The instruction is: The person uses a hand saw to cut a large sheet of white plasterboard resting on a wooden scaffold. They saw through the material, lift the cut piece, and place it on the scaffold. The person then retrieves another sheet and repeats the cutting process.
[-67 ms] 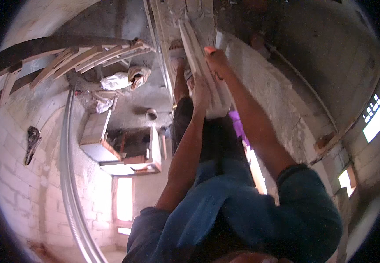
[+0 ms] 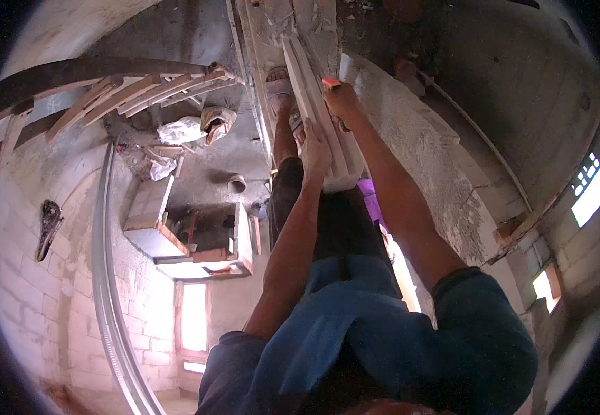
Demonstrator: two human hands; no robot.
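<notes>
A long pale moulding [image 2: 338, 160] with lengthwise ridges runs away from my thighs, tilted along a narrow ledge. My left hand [image 2: 316, 149] is closed on its left edge near the close end, thumb and fingers lying along the side. Against the right edge, a little farther out, my right hand [image 2: 343, 104] is wrapped round a small tool with an orange end [image 2: 330, 83]. The rest of that tool is mostly covered by the fingers, so its kind does not show. My sandalled foot [image 2: 279, 86] is just left of the moulding.
Far below on the left lie white sacks [image 2: 181, 129], a pipe piece [image 2: 237, 183] and an open wooden box frame [image 2: 243, 238]. A curved wooden rib frame [image 2: 99, 67] spans the upper left; metal rails [image 2: 110, 297] bend down the left. A rough plaster wall edge [image 2: 410, 124] is at right.
My right hand with the orange-ended tool has shifted very slightly toward me along the moulding. My left hand keeps its hold.
</notes>
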